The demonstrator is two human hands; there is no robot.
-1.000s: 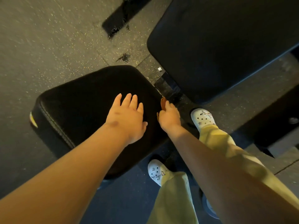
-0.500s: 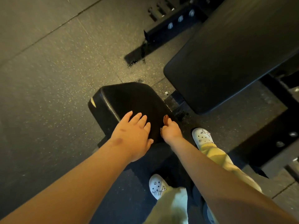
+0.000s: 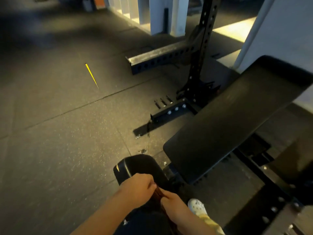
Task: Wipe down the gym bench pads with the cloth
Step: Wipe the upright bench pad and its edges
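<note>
I see left hand (image 3: 137, 184) and right hand (image 3: 171, 203) both pinching what seems a dark cloth (image 3: 158, 194) over the seat pad (image 3: 138, 167); the back pad (image 3: 237, 119) lies lengthwise up-right, nearer the right.

This is a gym: speckled rubber floor tiles (image 3: 59, 141) cover the ground, a black steel rack upright (image 3: 203, 39) and beam (image 3: 160, 60) are punched with rows of holes, and a bench shows its long back pad (image 3: 237, 119) and small seat pad (image 3: 140, 167).
</note>
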